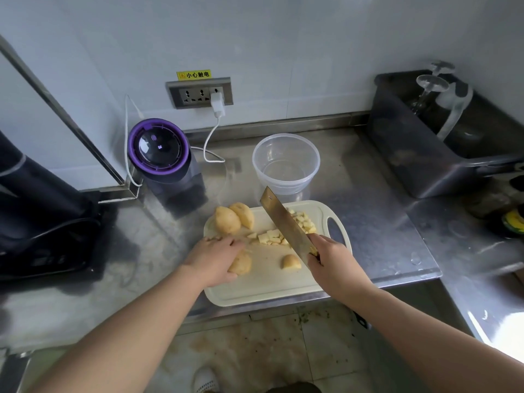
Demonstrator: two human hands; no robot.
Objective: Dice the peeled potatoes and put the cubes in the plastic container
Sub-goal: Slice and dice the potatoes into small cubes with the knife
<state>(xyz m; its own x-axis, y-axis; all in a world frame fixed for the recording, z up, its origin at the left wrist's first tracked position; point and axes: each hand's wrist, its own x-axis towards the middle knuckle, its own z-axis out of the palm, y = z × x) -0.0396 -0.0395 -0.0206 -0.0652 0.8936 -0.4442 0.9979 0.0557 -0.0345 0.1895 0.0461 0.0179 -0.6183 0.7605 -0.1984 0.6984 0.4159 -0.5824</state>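
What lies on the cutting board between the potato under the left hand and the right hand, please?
In the head view, one small potato chunk lies there, beside the cleaver, on otherwise bare board.

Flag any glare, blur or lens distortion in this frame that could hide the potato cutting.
Head view: the wide-angle lens bows the edges of the steel counter and the wall trim; a blown-out glare patch sits at the lower right; the cutting board, potato cubes and cleaver are evenly lit and readable.
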